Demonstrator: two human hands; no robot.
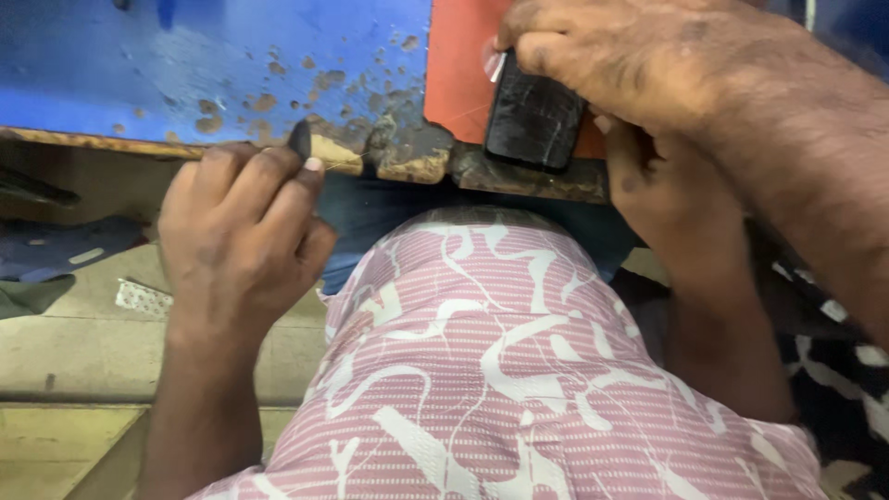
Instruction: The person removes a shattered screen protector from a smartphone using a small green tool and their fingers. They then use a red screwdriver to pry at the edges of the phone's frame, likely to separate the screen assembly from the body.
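Observation:
My left hand (243, 243) is closed around a small dark tool (299, 139), whose tip pokes up against the worn front edge of the blue table (185, 65). A black phone (532, 118) lies on a red mat (458, 74) at the table's edge. My right hand (669, 218) reaches up from below the edge, its thumb pressed against the phone's right side. Another person's hand (639, 56) comes in from the right and presses down on the top of the phone. My pink patterned shirt (519, 370) fills the lower middle.
The table's blue paint is chipped and rusty along the front edge (407, 162). Below on the left lie dark cloth scraps (56, 250) and a small perforated metal piece (143, 298) on a pale floor. A black-and-white patterned fabric (843, 361) is at the right.

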